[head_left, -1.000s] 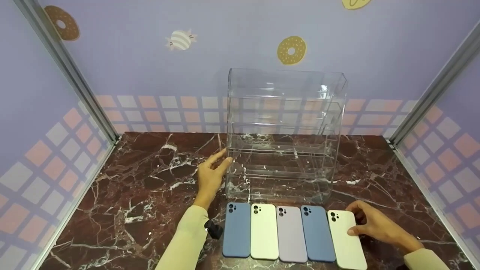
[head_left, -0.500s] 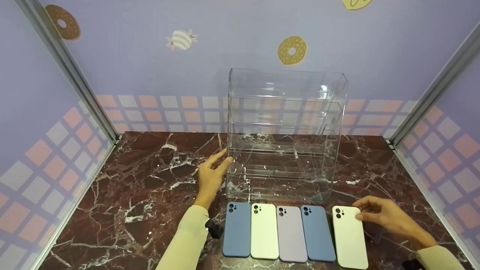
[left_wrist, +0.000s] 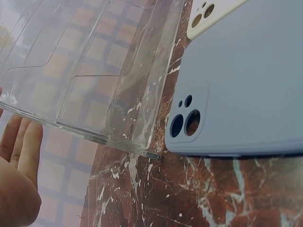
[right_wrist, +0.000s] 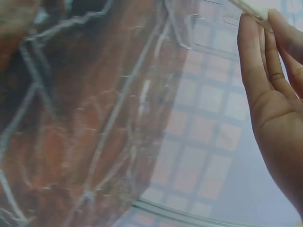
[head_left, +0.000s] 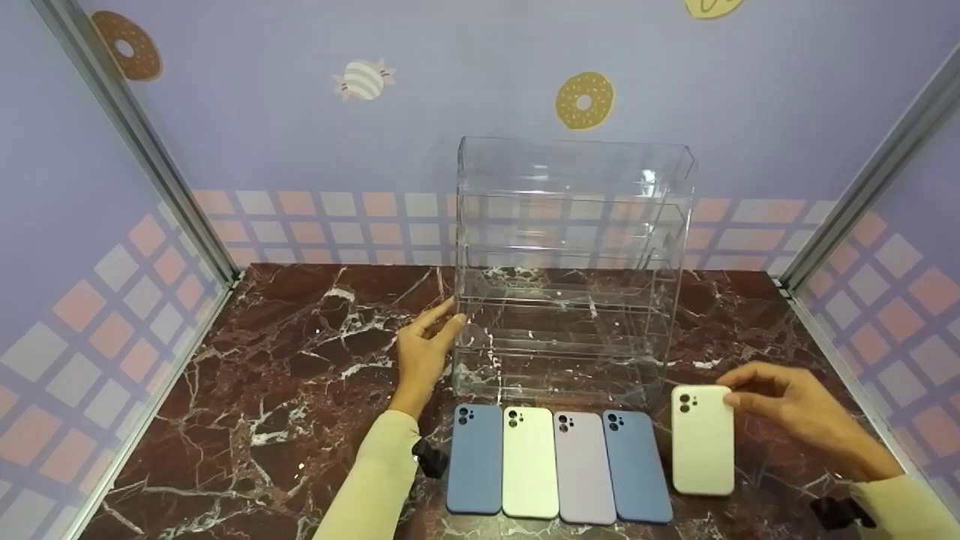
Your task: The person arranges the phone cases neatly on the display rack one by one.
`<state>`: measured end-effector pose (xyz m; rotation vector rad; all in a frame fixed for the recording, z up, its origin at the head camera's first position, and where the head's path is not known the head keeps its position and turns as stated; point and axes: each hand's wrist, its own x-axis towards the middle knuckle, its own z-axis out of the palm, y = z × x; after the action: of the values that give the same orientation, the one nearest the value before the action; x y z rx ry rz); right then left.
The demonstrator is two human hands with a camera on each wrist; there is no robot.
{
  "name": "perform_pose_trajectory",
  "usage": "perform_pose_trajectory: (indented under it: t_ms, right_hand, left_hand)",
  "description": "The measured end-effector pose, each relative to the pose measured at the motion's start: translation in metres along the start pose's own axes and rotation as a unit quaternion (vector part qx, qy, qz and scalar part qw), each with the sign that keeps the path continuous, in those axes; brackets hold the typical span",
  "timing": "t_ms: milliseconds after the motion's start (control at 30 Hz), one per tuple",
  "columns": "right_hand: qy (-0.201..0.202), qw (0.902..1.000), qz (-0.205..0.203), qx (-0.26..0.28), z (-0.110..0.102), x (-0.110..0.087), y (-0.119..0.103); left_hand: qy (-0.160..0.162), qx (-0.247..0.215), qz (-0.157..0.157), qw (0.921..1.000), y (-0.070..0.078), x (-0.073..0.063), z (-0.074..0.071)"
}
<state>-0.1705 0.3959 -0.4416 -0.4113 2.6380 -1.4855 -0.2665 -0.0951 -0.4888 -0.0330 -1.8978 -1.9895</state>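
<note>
My right hand (head_left: 799, 401) pinches the top right corner of a white phone case (head_left: 703, 450) between thumb and fingers. The case stands tilted up, its camera cutouts at the top left. In the right wrist view only a sliver of the case (right_wrist: 253, 9) shows between thumb and fingertips. My left hand (head_left: 426, 349) touches the left side of a clear tiered display stand (head_left: 559, 300) with fairly straight fingers (left_wrist: 31, 146). In front of the stand lie a blue phone case (head_left: 475, 461), a cream one (head_left: 529, 465), a lilac one (head_left: 583, 469) and another blue one (head_left: 637, 469).
A dark red marbled table (head_left: 285, 412) carries everything. A lilac wall (head_left: 300, 135) with printed sweets and checks rises behind the stand, and side panels (head_left: 907, 300) with metal posts close in left and right. Small black devices sit on both wrists.
The right hand has lifted the white phone case off the right end of the row, moving it up and toward the stand. The left hand and the stand have kept still.
</note>
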Motion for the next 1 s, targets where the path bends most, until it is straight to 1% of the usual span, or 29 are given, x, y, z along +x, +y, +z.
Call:
perform_pose_trajectory:
  t_ms: [100, 167, 200, 367, 433, 533, 733, 833, 1000]
  right_hand:
    - [0.01, 0.9996, -0.022, 0.017, -0.004, 0.006, -0.01]
    - [0.025, 0.9989, -0.038, 0.009, -0.007, 0.01, -0.018]
    - [0.029, 0.9987, -0.04, 0.011, -0.008, 0.012, -0.021]
    - [0.075, 0.9957, -0.046, -0.031, -0.011, 0.025, -0.041]
    - [0.09, 0.9931, -0.057, -0.049, -0.013, 0.031, -0.048]
    - [0.106, 0.9908, -0.061, -0.058, -0.015, 0.041, -0.06]
    - [0.128, 0.9906, -0.032, -0.034, -0.023, 0.063, -0.088]
    - [0.15, 0.9878, -0.037, -0.023, -0.027, 0.076, -0.104]
    - [0.175, 0.9826, -0.062, -0.003, -0.033, 0.099, -0.131]
  left_hand:
    - [0.004, 0.0, 0.004, 1.0, -0.001, 0.0, 0.001]
    - [0.005, 0.004, 0.005, 1.0, -0.001, 0.001, 0.001]
    - [0.005, 0.005, 0.005, 1.0, -0.002, 0.001, 0.001]
    - [0.01, 0.008, -0.002, 0.9999, 0.0, 0.0, 0.001]
    - [0.01, 0.005, -0.004, 0.9999, 0.001, -0.001, 0.001]
    - [0.009, 0.001, -0.003, 1.0, 0.001, -0.003, 0.001]
    - [0.009, -0.002, 0.003, 1.0, -0.001, -0.004, 0.003]
    - [0.014, 0.003, 0.004, 0.9999, -0.002, -0.003, 0.003]
    - [0.016, 0.004, 0.004, 0.9999, -0.002, -0.004, 0.002]
